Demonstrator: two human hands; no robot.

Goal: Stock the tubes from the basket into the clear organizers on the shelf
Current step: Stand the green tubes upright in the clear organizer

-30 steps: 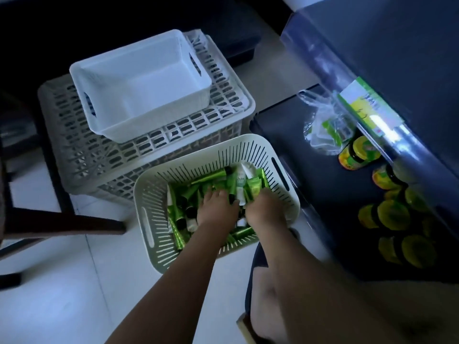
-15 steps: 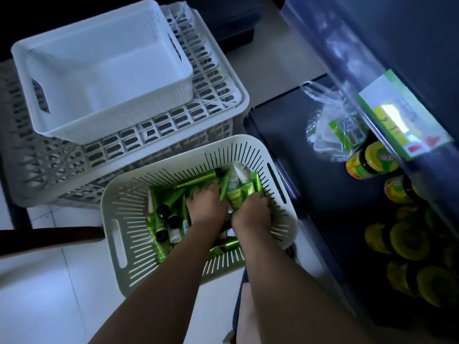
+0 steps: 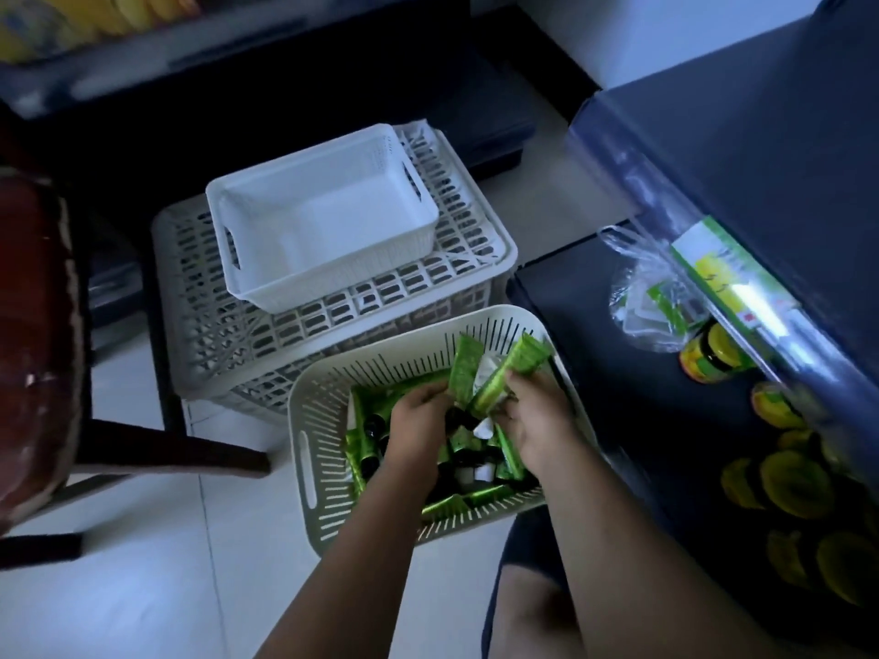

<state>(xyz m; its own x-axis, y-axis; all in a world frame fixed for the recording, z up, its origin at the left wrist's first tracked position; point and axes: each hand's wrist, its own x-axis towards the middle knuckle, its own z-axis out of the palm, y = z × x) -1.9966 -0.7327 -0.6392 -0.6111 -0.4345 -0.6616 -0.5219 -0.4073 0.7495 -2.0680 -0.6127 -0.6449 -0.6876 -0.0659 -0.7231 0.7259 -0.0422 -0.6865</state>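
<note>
both hands had come up off the pile since half a second before, when they were pressed down among the tubes; a fanned bunch of green tubes [image 3: 504, 368] now stood up between them. the left hand [image 3: 418, 413] had its fingers curled round the cap end of the bunch from 9 o'clock, and the right hand [image 3: 537, 420] clamped the same bunch from 3 o'clock, with the flat crimped ends pointing to 1 o'clock. more loose tubes [image 3: 364, 449] lay under the wrists in the cream slotted basket [image 3: 309, 420], which sat on the pale floor. at 11 o'clock of the basket a white bin [image 3: 323, 273] stood on a slatted crate [image 3: 266, 335]. at 3 o'clock the dark shelf [image 3: 571, 302] held a clear plastic bag [image 3: 637, 321] and yellow-lidded jars [image 3: 713, 361]. a dark red chair [image 3: 38, 325] stood at 9 o'clock.
</note>
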